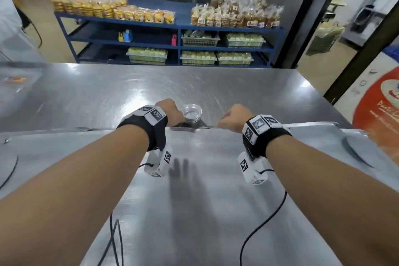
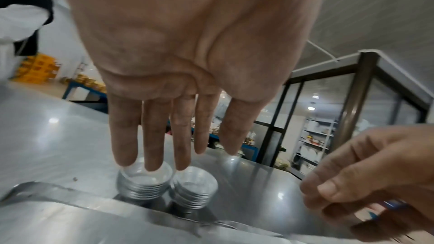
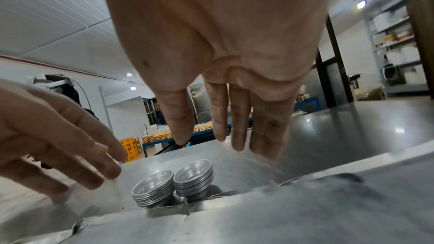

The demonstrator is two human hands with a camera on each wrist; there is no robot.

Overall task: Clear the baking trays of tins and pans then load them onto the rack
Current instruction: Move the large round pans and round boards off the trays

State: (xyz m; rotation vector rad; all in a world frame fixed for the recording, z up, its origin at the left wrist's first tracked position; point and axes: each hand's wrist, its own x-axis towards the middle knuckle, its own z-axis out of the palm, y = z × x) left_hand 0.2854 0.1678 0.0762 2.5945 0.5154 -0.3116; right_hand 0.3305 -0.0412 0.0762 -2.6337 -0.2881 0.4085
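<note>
Two stacks of small round metal tins stand side by side on the steel table (image 1: 216, 84), just past the far rim of a large flat baking tray (image 1: 216, 201). The left wrist view shows the left stack (image 2: 143, 181) and the right stack (image 2: 193, 186); the head view shows only one stack (image 1: 191, 113). My left hand (image 1: 170, 114) hovers over the stacks with straight fingers (image 2: 152, 146) that hold nothing. My right hand (image 1: 234, 117) hangs just right of the tins, fingers (image 3: 239, 121) relaxed and empty. The right wrist view shows both stacks (image 3: 152, 190) (image 3: 193, 179) beyond the tray rim (image 3: 234, 209).
A blue shelf unit (image 1: 179, 28) with bagged bread and trays of buns stands behind the table. Black cables (image 1: 265, 222) run from my wrists across the tray. Round grey shapes lie at the tray's left (image 1: 8, 168) and right (image 1: 358, 153) ends. A red banner (image 1: 375, 110) is at right.
</note>
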